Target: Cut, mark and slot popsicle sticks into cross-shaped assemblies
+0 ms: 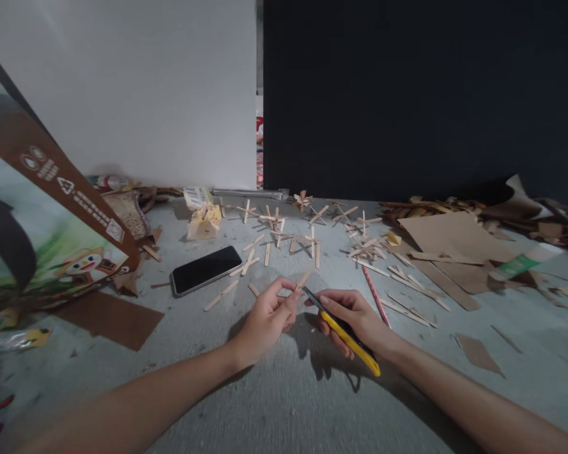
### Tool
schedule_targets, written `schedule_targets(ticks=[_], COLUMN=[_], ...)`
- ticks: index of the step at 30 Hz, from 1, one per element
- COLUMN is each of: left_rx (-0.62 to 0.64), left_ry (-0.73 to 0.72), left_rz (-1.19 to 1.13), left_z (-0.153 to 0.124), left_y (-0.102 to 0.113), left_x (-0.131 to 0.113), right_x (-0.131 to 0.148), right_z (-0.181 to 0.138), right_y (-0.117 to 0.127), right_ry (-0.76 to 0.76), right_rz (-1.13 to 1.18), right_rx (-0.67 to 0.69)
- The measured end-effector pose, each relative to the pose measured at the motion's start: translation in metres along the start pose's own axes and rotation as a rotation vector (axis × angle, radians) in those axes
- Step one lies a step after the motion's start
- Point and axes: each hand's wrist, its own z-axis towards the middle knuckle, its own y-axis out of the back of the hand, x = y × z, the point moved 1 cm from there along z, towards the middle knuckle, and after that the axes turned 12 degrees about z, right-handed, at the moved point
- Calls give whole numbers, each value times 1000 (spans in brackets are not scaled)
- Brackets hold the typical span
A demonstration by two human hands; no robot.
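My right hand (355, 317) is closed round a yellow and black utility knife (345, 333), its tip pointing up and left toward my left hand. My left hand (269, 318) pinches a small wooden stick (305, 278) between thumb and fingers, right at the knife's tip. Both hands hover just above the grey floor (274, 397), close together near the middle of the view.
A black phone (206, 270) lies left of the hands. Several wooden sticks and stick crosses (312, 236) are scattered beyond. A red pencil (375, 294) lies at right, cardboard sheets (454, 243) farther right, a printed carton (42, 214) at left, brown card (108, 318) below it.
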Motion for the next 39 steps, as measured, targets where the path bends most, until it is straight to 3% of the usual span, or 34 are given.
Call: schedule_targets(ticks=[11,21,39], left_rx=[18,73,54], left_ry=[-9,-54,-35], left_rz=[3,-35,73], left_z=[-2,-2,-3], left_y=[0,1,-1], left_x=[-2,0,-2], right_x=[1,0,-2], right_z=[-2,6,6], right_y=[8,23,16], right_ry=[-63,-112,-76], right_rz=[59,84,101], right_rx=[19,161,174])
